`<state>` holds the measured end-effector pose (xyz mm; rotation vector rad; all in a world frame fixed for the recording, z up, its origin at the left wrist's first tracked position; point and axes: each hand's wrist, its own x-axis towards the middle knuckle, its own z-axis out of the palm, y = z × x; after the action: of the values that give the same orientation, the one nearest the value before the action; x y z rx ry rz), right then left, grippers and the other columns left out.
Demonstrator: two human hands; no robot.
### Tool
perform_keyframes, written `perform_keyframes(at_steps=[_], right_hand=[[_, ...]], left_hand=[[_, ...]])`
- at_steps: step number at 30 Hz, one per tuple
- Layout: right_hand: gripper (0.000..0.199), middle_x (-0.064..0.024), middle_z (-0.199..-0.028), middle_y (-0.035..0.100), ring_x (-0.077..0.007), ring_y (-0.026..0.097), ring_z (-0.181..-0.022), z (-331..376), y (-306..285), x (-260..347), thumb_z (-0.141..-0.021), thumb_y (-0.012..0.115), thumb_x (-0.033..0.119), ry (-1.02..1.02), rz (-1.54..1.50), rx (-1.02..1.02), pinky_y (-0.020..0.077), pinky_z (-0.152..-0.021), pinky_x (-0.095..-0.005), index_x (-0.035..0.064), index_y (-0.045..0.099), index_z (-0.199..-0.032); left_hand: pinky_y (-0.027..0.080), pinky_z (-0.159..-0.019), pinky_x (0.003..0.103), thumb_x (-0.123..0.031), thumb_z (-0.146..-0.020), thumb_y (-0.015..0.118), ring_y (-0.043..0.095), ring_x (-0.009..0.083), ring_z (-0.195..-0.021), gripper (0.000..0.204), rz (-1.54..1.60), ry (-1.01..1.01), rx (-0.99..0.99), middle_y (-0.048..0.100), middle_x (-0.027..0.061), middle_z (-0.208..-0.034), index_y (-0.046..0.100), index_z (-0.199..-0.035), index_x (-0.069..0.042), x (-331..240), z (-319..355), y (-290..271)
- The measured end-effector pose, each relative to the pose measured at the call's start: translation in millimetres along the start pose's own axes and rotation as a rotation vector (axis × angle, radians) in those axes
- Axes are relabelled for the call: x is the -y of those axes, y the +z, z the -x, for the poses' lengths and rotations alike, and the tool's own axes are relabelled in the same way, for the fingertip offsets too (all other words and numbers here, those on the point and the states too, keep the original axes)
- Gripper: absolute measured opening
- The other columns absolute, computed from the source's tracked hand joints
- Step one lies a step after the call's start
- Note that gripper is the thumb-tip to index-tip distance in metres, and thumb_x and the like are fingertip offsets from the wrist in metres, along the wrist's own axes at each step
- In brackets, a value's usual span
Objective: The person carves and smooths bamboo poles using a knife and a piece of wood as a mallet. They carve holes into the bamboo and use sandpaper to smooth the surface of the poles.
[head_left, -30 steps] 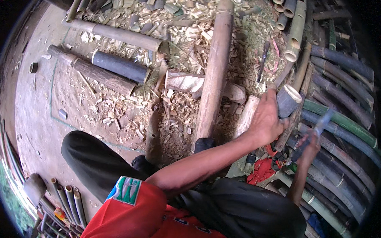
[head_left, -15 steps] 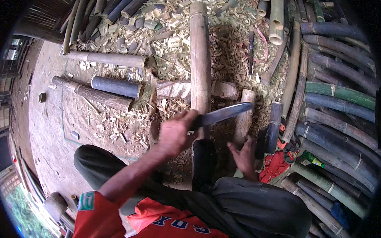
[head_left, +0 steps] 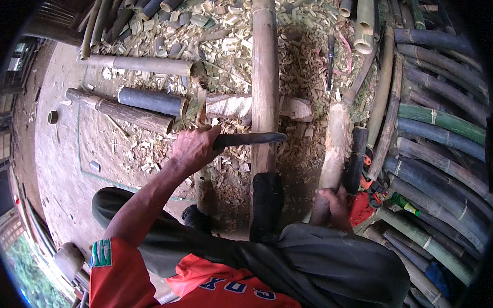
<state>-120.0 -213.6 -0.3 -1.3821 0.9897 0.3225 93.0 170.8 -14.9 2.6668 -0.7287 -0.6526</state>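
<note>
The floor [head_left: 57, 177] carries everything, its left edge bare concrete, its middle covered in chips [head_left: 234, 43]. Along its right edge lies a bamboo stack [head_left: 446, 128]. A long pole [head_left: 264, 66] runs from the floor's far edge toward the person, passing over a pale block [head_left: 231, 106] that lies crosswise; its near end meets a dark-shod foot [head_left: 265, 202].

Right of the pole, toward the floor's right edge, is the log [head_left: 334, 134]. Its long axis runs away from the person, the far end leaning slightly right and looking narrower; the near end points back to the right knee. A short black bamboo [head_left: 357, 155] lies just beside it. The right hand [head_left: 335, 202] has its fingers curled around the log's near part.

Judging by surfaces, shaping is part done: the log's far stretch is pale and roughly hewn, while the near stretch is smoother and darker, seemingly uncut. The pole shows no clear fresh cut.

The left hand [head_left: 194, 147] is clenched on the handle of a knife [head_left: 251, 138]. The blade lies nearly level, tip rightward, across the pole in view; whether it touches cannot be told.
</note>
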Motion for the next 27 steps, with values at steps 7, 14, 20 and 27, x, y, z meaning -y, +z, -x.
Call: perform_keyframes(at_steps=[7,14,20,27], right_hand=[[0.057,-0.0138,-0.098,0.067,-0.0212,0.069,-0.076,7.1,5.8,56.6,-0.083,0.080,0.022,-0.025,0.078,0.079,0.0574,-0.070,-0.0381,-0.0001,0.050,-0.127],[0.068,-0.0173,-0.110,0.066,-0.0326,0.068,-0.098,-7.9,24.9,111.9,-0.078,0.082,0.021,-0.622,0.721,0.261,0.0541,-0.090,-0.0424,-0.0050,0.049,-0.132],[0.073,-0.0163,-0.111,0.063,-0.0354,0.065,-0.102,-34.6,43.7,174.5,-0.070,0.091,0.030,-1.423,1.541,0.653,0.0550,-0.092,-0.0440,0.0072,0.054,-0.128],[0.070,-0.0065,-0.098,0.059,-0.0233,0.064,-0.087,-50.7,82.4,189.9,-0.071,0.086,0.033,-1.552,1.874,0.750,0.0567,-0.075,-0.0388,0.0048,0.055,-0.127]], left_hand=[[0.059,-0.068,0.049,-0.035,-0.088,0.076,0.073,0.0360,-0.080,0.032,0.010,-0.006,-0.037,0.070,0.0131,-0.092,0.060,-0.100,-0.009,4.6,5.8,4.5],[0.058,-0.066,0.048,-0.025,-0.090,0.069,0.073,0.0351,-0.078,0.019,-0.033,-0.036,-0.012,0.072,0.0140,-0.092,0.062,-0.099,-0.010,4.6,3.2,8.1],[0.059,-0.070,0.048,-0.015,-0.094,0.058,0.075,0.0351,-0.080,0.014,-0.161,-0.053,0.107,0.073,0.0184,-0.088,0.066,-0.104,-0.010,2.7,-4.9,-0.3],[0.059,-0.073,0.048,-0.011,-0.094,0.054,0.075,0.0342,-0.082,0.017,-0.162,-0.118,0.190,0.074,0.0192,-0.092,0.065,-0.108,-0.010,-0.1,-2.8,-3.8]])
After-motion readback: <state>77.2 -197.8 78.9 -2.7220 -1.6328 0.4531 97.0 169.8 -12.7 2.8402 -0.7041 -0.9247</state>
